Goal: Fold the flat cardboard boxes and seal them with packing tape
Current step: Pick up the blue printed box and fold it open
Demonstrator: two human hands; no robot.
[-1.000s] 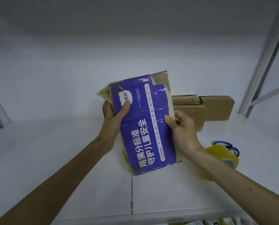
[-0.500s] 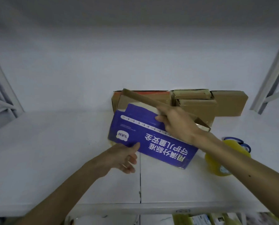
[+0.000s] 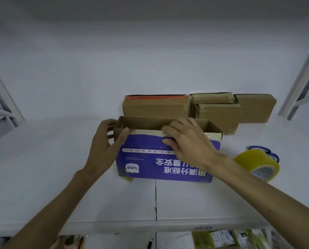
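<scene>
A blue cardboard box (image 3: 146, 159) stands on the white table (image 3: 42, 177), about in the middle, with its top open. The white writing on its near side is upside down. Old tape runs along its top edge.

The left hand (image 3: 105, 146) holds the left end of the box. Its thumb lies on the near side and its fingers curl round the end.

The right hand (image 3: 187, 141) holds the near top edge. Its fingers bend over the edge and its thumb presses on the blue side, so the wall is pinched between them.

A roll of packing tape (image 3: 254, 159), clear and yellowish, lies on the table just to the right of the box. Some brown boxes (image 3: 155, 108), closed with tape, stand in a row at the far side, just behind the blue one.
</scene>
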